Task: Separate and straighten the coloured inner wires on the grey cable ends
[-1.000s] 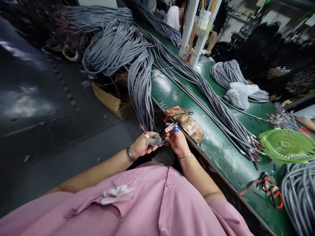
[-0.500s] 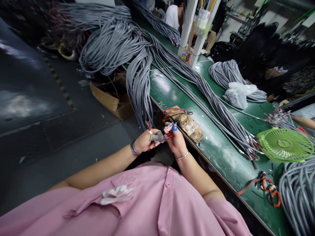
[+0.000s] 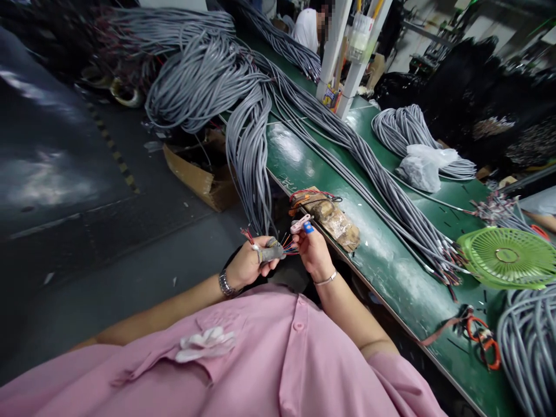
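Note:
My left hand (image 3: 249, 265) is closed, its thumb and fingertip wrapped in grey covering. It pinches a bundle of thin coloured wires (image 3: 290, 248), whose ends fan out towards my right hand. More red wires (image 3: 247, 234) stick out on the far side of that hand. My right hand (image 3: 313, 255) is closed around a small pink tool (image 3: 300, 223), held just above and right of the wire ends and apart from them. Blue tape (image 3: 308, 227) covers its thumb. A wooden block (image 3: 343, 229) wrapped in tape lies at the bench edge beside my right hand.
Long grey cables (image 3: 347, 139) run along the green bench (image 3: 373, 255), and a large bundle (image 3: 249, 145) hangs over its edge. A green fan (image 3: 506, 255), orange-handled scissors (image 3: 483, 341) and a plastic bag (image 3: 425, 165) lie right. A cardboard box (image 3: 195, 176) stands on the floor. A person (image 3: 306, 29) is behind.
My left hand has moved left and slightly down, away from the pink tool, and the wire ends now spread apart. My right hand stays near the same place, still holding the tool.

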`<move>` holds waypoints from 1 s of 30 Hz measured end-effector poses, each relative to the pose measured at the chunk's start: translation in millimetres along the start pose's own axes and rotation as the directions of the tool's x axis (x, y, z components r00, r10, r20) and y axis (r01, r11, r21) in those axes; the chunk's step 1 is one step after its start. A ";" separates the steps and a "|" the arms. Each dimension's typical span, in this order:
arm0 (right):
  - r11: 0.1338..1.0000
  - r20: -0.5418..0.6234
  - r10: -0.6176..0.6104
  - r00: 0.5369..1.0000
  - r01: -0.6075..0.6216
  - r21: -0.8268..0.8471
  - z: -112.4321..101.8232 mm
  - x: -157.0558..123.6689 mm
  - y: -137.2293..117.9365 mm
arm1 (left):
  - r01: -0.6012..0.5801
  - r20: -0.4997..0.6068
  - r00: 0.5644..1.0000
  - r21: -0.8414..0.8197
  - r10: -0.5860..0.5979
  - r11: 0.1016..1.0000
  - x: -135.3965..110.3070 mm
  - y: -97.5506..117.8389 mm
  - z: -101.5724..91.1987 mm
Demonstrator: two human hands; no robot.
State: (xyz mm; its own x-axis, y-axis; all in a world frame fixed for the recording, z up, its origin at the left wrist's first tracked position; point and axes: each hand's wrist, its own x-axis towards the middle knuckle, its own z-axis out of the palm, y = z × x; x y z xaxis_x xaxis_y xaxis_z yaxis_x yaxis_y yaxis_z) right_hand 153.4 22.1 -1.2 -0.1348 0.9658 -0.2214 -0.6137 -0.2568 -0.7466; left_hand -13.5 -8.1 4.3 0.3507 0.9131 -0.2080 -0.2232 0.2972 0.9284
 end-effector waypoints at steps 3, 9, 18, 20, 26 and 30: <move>1.000 0.000 0.008 1.000 -0.008 -0.009 -0.7 1.9 1.9 | -0.005 -0.054 0.999 -0.020 0.004 1.000 0.9 4.5 3.4; 0.989 -0.104 -0.106 0.989 0.095 -0.112 -4.5 3.6 6.0 | -0.021 -0.080 0.997 -0.017 0.020 1.000 10.7 4.1 6.9; 0.996 -0.012 -0.060 0.998 0.059 -0.073 -3.0 11.3 1.9 | -0.008 -0.086 0.996 0.019 0.010 1.000 16.4 0.6 8.0; 0.999 0.000 -0.038 0.999 0.038 -0.005 0.1 12.8 0.3 | 0.003 -0.084 0.996 0.017 -0.002 1.000 17.9 -0.7 7.7; 0.998 -0.042 -0.043 0.998 0.045 0.037 2.3 12.7 0.1 | 0.014 -0.094 0.995 0.033 -0.011 0.999 20.1 -5.1 7.4; 0.996 -0.002 0.028 1.000 -0.028 0.080 -1.5 11.3 -1.3 | -0.004 -0.087 0.996 0.057 0.009 0.998 13.7 -3.8 6.0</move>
State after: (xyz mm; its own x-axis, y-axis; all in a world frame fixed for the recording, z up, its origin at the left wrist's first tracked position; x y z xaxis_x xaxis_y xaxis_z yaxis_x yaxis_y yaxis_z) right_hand 153.8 33.3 -3.7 -0.1506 0.9582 -0.2433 -0.6700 -0.2799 -0.6876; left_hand -2.4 1.7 -0.2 0.2685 0.9365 -0.2255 -0.1723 0.2770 0.9453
